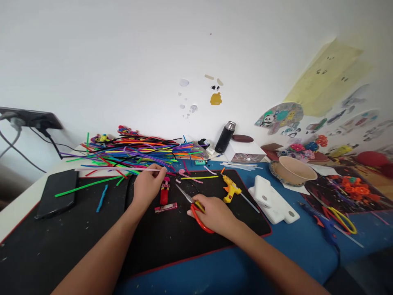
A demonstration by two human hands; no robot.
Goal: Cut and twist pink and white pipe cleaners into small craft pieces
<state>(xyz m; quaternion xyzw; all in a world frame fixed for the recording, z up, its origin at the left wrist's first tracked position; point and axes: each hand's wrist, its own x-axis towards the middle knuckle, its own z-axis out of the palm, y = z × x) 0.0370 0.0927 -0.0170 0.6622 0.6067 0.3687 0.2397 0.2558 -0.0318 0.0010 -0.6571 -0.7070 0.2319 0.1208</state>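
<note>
Okay, left hand [149, 182] pinches a pale pipe cleaner [113, 169] near its right end, between thumb and fingertips; the long rest of it runs out leftward, in front of the pipe-cleaner pile [147, 152]. Right hand [216, 213] grasps the red-and-yellow-handled scissors [188, 198] by the handles, blades aimed up and left, tip apart from the strip. Can't tell if the blades are parted. Both hands are over the black mat [196, 248]. Looks like a snip is being set up, my read only. To do it well: keep the pinch firm just beside the cut point, leave enough end sticking out past the fingertips for the blades, and pull the strip fairly straight so the length can be judged. Bring the blades in square to the stem, with the stem deep between them rather than at the tip, since the wire core would probably resist a tip cut. Keep the left thumb out of the blade line. Work above the doll-like red-and-pink item [165, 191] and the small packet [166, 207], so neither gets nicked or knocked. Pink coil [181, 172] lies near the scissor tip, so mind that too. Yellow glue gun [231, 188] lies off to the right, out of the way.
</note>
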